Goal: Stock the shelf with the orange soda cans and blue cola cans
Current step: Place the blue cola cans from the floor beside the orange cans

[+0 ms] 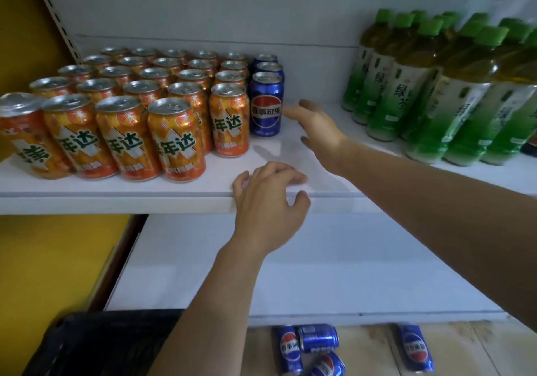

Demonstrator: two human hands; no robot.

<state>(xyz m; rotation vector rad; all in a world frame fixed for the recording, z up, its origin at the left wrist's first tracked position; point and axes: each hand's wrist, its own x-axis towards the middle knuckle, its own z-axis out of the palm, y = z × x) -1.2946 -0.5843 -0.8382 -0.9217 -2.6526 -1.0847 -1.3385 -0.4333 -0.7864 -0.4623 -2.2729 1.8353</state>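
Head camera: a person stocks a shop shelf (116, 201), partway into the cola row. The right hand (316, 128), fingers stretched and holding nothing, hovers just beside the front blue cola can (266, 105). That can stands upright against the block of orange soda cans (174, 140) filling the shelf's left end. The left hand (270, 201), loosely curled and empty, rests on the shelf's front edge. The step in hand looks like building the cola column. The next move likely calls for fetching another can from below and standing it beside that column. Counted: about twenty-four orange cans in five files, three blue cans on the shelf, and four spare blue cans (318, 339) lying on the floor (366, 343). Green-capped bottles (465, 108) crowd the right end, too blurred to count.
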